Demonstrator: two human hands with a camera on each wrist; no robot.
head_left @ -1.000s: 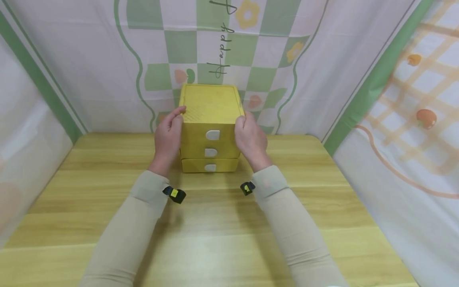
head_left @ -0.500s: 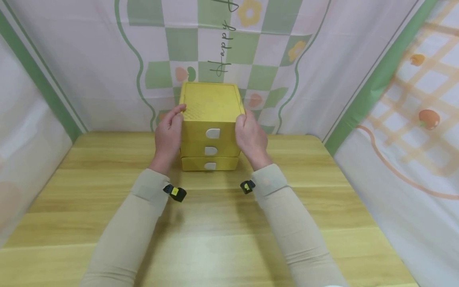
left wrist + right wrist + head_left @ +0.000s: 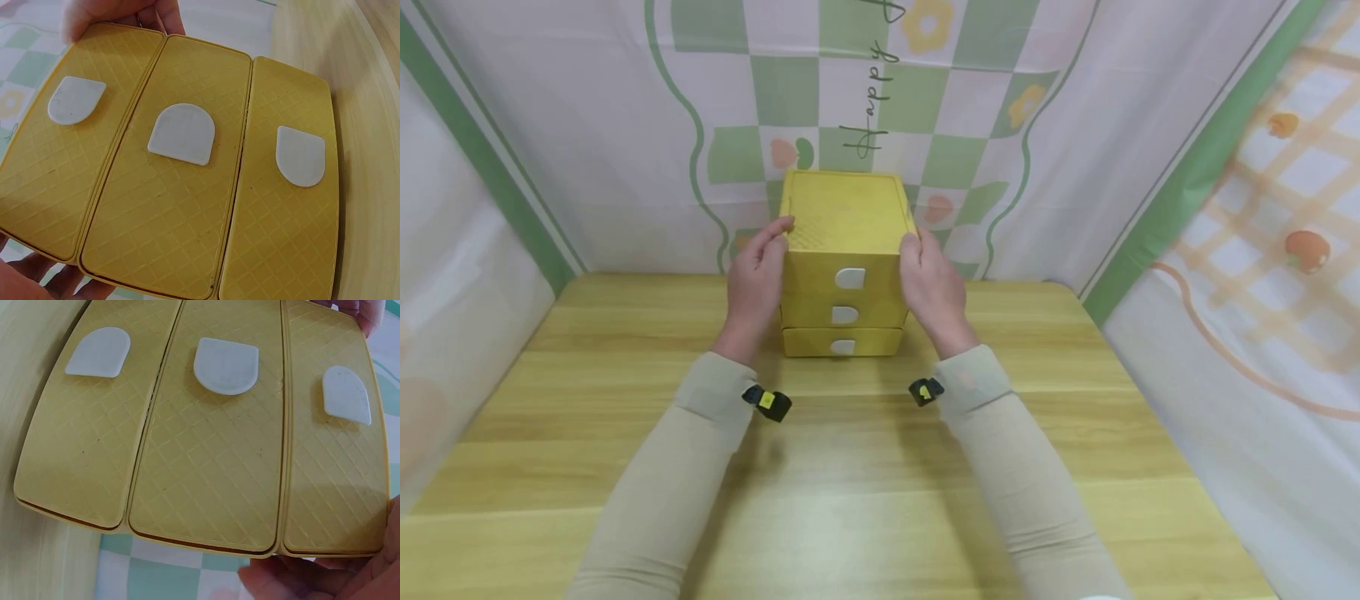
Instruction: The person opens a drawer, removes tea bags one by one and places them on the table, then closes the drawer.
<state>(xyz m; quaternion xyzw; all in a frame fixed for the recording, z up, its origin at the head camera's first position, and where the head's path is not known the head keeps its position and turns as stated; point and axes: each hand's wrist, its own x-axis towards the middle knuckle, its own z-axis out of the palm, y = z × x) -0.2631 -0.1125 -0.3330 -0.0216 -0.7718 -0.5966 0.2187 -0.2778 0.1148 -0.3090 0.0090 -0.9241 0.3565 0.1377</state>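
Note:
A small yellow drawer box (image 3: pixel 848 212) stands at the back of the table, its three drawer fronts facing me. Each front carries a rounded white pull tab (image 3: pixel 182 134), and all the drawers sit closed. My left hand (image 3: pixel 755 279) grips the box's left side, fingers near the upper edge. On the opposite side my right hand (image 3: pixel 932 287) holds it, thumb at the upper front corner. The fingers of both hands go round behind the sides, partly hidden from the head view. In the right wrist view, a diamond pattern covers the drawer fronts (image 3: pixel 206 462).
The wood-grain table (image 3: pixel 842 500) extends from the box toward me. Close behind the box hangs a green-and-white checked curtain (image 3: pixel 782 92). More curtains flank the table, one with an orange lattice print (image 3: pixel 1300 183) on the right.
The head view has shifted very slightly. Both hands keep their hold on the drawer box, which stays in the same place on the table.

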